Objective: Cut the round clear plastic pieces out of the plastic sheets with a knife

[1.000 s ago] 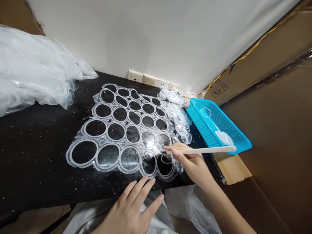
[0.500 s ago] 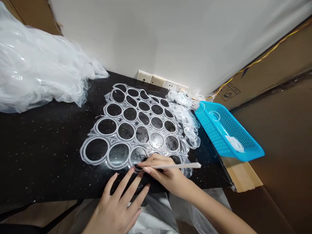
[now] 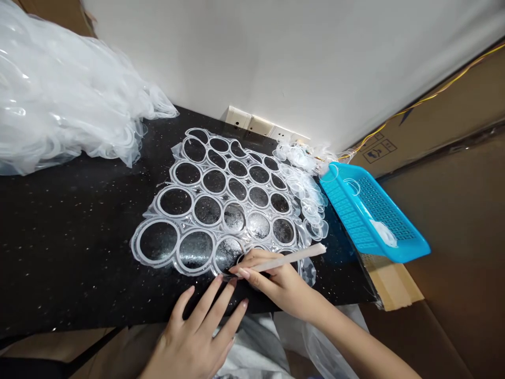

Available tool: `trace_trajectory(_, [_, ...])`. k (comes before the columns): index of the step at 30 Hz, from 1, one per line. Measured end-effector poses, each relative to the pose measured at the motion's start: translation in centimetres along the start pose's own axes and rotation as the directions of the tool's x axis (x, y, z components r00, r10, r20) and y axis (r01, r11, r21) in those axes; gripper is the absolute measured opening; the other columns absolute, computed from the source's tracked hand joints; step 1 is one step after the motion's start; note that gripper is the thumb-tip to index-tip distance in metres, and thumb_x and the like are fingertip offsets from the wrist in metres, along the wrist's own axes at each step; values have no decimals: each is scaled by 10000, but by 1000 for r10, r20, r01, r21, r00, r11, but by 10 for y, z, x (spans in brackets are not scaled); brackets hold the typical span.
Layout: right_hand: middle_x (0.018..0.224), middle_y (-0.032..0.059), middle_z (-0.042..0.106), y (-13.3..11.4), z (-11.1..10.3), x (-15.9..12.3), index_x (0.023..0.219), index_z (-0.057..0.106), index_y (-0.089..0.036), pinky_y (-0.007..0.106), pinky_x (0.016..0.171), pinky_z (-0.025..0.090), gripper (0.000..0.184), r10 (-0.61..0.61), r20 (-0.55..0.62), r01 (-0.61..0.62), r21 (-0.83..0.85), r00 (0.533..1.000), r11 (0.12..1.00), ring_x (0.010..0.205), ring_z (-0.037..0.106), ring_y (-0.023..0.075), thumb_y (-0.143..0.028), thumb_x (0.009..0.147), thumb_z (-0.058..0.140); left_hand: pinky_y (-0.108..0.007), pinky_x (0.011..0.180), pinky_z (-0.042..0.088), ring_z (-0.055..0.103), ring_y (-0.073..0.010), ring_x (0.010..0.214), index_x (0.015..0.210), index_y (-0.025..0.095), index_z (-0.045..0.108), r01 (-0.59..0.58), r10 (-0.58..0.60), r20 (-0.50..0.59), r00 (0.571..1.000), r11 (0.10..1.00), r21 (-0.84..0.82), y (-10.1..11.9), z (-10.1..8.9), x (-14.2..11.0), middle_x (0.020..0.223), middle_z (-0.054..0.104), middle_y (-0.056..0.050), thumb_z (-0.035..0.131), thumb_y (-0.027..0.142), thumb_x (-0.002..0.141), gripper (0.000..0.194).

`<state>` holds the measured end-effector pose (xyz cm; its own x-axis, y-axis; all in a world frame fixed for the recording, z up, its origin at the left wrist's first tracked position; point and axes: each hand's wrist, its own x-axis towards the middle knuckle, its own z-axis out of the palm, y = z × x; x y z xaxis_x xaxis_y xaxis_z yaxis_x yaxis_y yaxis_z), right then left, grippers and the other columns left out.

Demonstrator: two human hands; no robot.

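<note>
A black speckled tabletop [image 3: 79, 252] runs along a white wall with a row of wall sockets [image 3: 248, 122], and cardboard sheets [image 3: 445, 237] stand to the right. A large heap of clear plastic offcuts [image 3: 59, 89] lies at the far left. At the centre lies a clear plastic sheet [image 3: 213, 200] with rows of round openings, each edged by a white ring. A loose pile of small clear rings [image 3: 303, 189] sits along its far right edge, beside a bright blue plastic basket [image 3: 379, 221] holding a few more.

The right hand [image 3: 276, 279] grips a slim pale-handled craft knife [image 3: 288, 259] like a pencil, between thumb and fingers, its dark tip [image 3: 228, 275] low at the lower edge of a ring. The left hand [image 3: 197, 337] is open, its spread fingers [image 3: 205, 300] pressing down at the sheet's lower edge just beside the tip. That close bracing, with the low pencil grip, favours steady, controlled work.
</note>
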<state>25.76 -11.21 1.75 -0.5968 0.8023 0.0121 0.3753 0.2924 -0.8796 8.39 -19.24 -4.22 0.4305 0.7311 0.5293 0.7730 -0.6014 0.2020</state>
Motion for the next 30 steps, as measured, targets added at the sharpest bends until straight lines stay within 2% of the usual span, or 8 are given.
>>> trace_trajectory(12, [813,45,622,0,-2,0,919,658,-153,236,677,498,247,30,-2,-30,-25,1000,999,747,591,110,-289,923,451,-422,1066,152,440,-203,1190,1097,299,618,2,-2,-5,1000,1000,12,0,2,-1,1202,592,-38,497,385,869,272])
trace_trajectory(16, [849,52,635,-3,-3,0,945,658,-156,233,707,508,213,-19,25,20,-50,1000,999,781,593,111,-230,918,460,-405,1073,130,451,-193,1171,1087,290,624,16,-17,-17,1000,1000,-18,1,1,1,1181,605,-33,510,376,865,265])
trace_trajectory(18, [878,65,631,-5,-1,-2,975,652,-147,233,720,513,216,-71,34,75,-128,997,989,807,591,115,-206,919,453,-398,1071,131,452,-189,1166,1077,288,627,19,-19,-23,1000,1000,-25,1,1,1,1172,609,-32,505,375,868,258])
trace_trajectory(20, [943,92,633,-8,4,-6,1023,636,-126,255,753,514,232,-147,29,150,-277,989,949,866,590,135,-196,924,438,-391,1065,139,452,-184,1160,1064,281,632,18,-19,-30,999,999,-29,2,2,1,1151,616,-38,489,367,877,251])
trace_trajectory(23, [1049,139,639,-9,17,-15,1093,597,-89,313,754,511,270,-302,11,259,-544,953,798,902,592,182,-211,931,418,-373,1054,145,470,-168,1123,1041,277,643,35,-37,-34,999,998,-55,2,2,-1,1083,638,-42,447,361,897,257])
trace_trajectory(25, [1073,156,640,-7,26,-21,1119,578,-79,320,702,508,286,-365,-6,274,-648,931,711,852,597,191,-221,932,413,-368,1049,140,475,-166,1107,1038,286,645,47,-49,-18,999,996,-76,1,1,-2,1053,645,-36,419,369,906,275])
trace_trajectory(27, [1083,161,638,-6,33,-23,1128,571,-77,312,676,503,290,-374,-38,249,-682,927,687,820,594,189,-220,931,413,-370,1045,133,468,-173,1109,1051,291,641,46,-46,1,999,995,-87,1,0,-3,1055,644,-35,408,379,907,288])
trace_trajectory(30, [1078,162,637,-4,37,-22,1117,576,-77,305,678,499,293,-373,-71,229,-680,925,696,802,583,184,-226,933,404,-368,1040,126,458,-182,1109,1064,293,637,51,-50,13,999,994,-99,1,0,-2,1050,648,-32,421,404,900,293])
